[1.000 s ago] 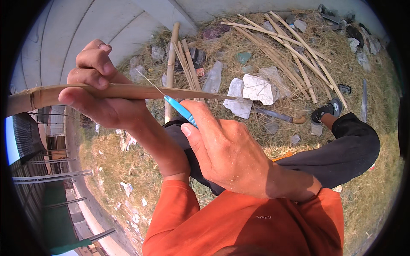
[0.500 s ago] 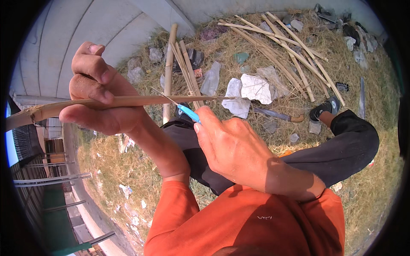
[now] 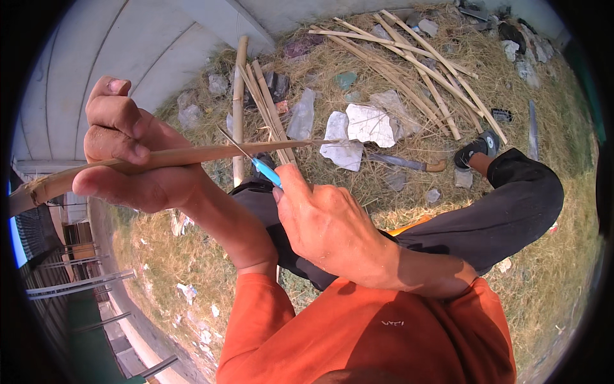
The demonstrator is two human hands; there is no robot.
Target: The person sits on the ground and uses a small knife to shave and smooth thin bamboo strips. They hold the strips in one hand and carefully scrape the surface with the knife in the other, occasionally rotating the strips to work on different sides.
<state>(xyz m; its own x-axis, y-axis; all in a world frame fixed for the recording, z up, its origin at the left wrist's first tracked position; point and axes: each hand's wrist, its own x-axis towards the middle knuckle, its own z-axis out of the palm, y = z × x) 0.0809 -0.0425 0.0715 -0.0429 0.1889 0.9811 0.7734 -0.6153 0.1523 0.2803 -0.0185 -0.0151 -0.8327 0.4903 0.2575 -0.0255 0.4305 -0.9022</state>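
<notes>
My left hand (image 3: 157,131) is closed around a long split bamboo strip (image 3: 204,153), pinching it between the thumb and curled fingers. One end of the strip runs off toward the left rim; the other tapers to a thin point in front of me. My right hand (image 3: 332,227) grips a small knife (image 3: 266,171) by its light blue handle. The knife's thin blade crosses the strip at a slant, ahead of my left hand, and appears to touch it.
Several bamboo strips (image 3: 419,64) lie heaped on dry grass at the far right. A bamboo pole (image 3: 239,96) leans near the pale wall (image 3: 153,38). White stones (image 3: 371,125), a wooden-handled machete (image 3: 400,162) and a long grey blade (image 3: 533,131) lie ahead, near my right foot (image 3: 476,150).
The whole view has shifted slightly, so the ground and both hands appear farther left. Both grips stay the same, and the knife remains across the strip.
</notes>
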